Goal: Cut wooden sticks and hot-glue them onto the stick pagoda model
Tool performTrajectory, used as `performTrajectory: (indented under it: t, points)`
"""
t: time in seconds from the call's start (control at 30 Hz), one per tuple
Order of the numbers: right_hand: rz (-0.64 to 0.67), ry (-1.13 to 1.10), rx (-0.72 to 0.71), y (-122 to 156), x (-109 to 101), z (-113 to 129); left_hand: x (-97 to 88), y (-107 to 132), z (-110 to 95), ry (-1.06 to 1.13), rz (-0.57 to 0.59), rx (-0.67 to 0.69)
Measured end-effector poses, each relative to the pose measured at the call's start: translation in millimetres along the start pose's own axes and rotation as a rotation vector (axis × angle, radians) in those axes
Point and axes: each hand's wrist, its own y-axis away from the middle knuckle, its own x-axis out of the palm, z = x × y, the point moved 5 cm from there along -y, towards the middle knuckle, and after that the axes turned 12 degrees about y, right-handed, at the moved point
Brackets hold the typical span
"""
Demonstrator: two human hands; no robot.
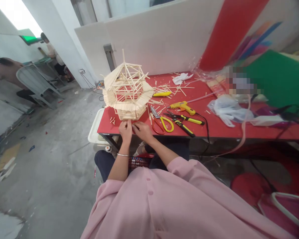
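A pavilion-like model of pale wooden sticks (128, 88) stands upright near the left end of the red table. Part of its roof is covered with sticks; the rest is open frame. Just in front of its base, at the table's front edge, my left hand (125, 130) has its fingers pinched together. Close beside it on the right, my right hand (142, 131) is closed too, fingertips towards the left hand. Whatever lies between the fingers is too small to make out. Right of the hands lie scissors (166, 123) with yellow and red handles.
Pliers (184, 127), a yellow glue gun (182, 107) with a cord, and a yellow-handled tool (161, 94) lie on the red table (201, 127). Loose sticks (164, 87) are scattered behind. Plastic bags (226, 108) sit to the right. A white stool (96, 127) stands left; people sit beyond.
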Motion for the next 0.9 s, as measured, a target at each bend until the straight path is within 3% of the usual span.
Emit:
performTrajectory:
  t: [0.63,0.77,0.9]
  points:
    - [0.014,-0.105,0.017,-1.8,-0.7,-1.2,-2.1,-1.1,0.3,0.01,-0.002,-0.036]
    - [0.063,-0.163,0.007,-5.4,-11.4,-0.6,-10.6,2.3,-8.4,0.056,-0.032,-0.042]
    - [0.125,-0.195,0.022,-5.9,-37.9,-9.2,-16.4,6.7,-27.9,0.082,-0.018,0.014]
